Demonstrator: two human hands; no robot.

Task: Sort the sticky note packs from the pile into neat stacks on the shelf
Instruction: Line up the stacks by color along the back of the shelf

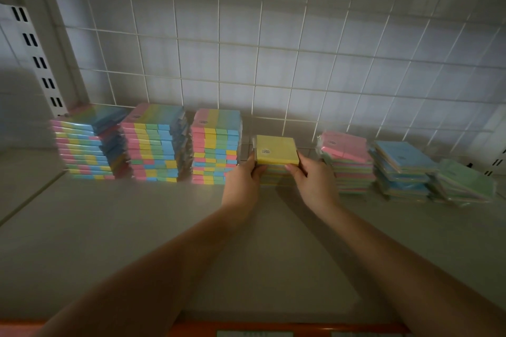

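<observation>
A short stack of sticky note packs topped by a yellow pack [276, 149] stands at the middle back of the grey shelf [164, 227]. My left hand [243, 176] grips the stack's left side and my right hand [310, 175] grips its right side, fingers curled round the edges. Left of it stand three tall stacks of striped multicolour packs [90, 145] [156, 142] [216, 145]. To the right lie a pink-topped stack [346, 156], a blue-topped stack [402, 167] and a looser, slanting green-topped heap [462, 183].
A white wire grid panel [273, 49] backs the shelf, with a slotted upright [35, 60] at the left. An orange shelf edge with labels [254, 330] runs along the bottom. Another shelf board hangs overhead.
</observation>
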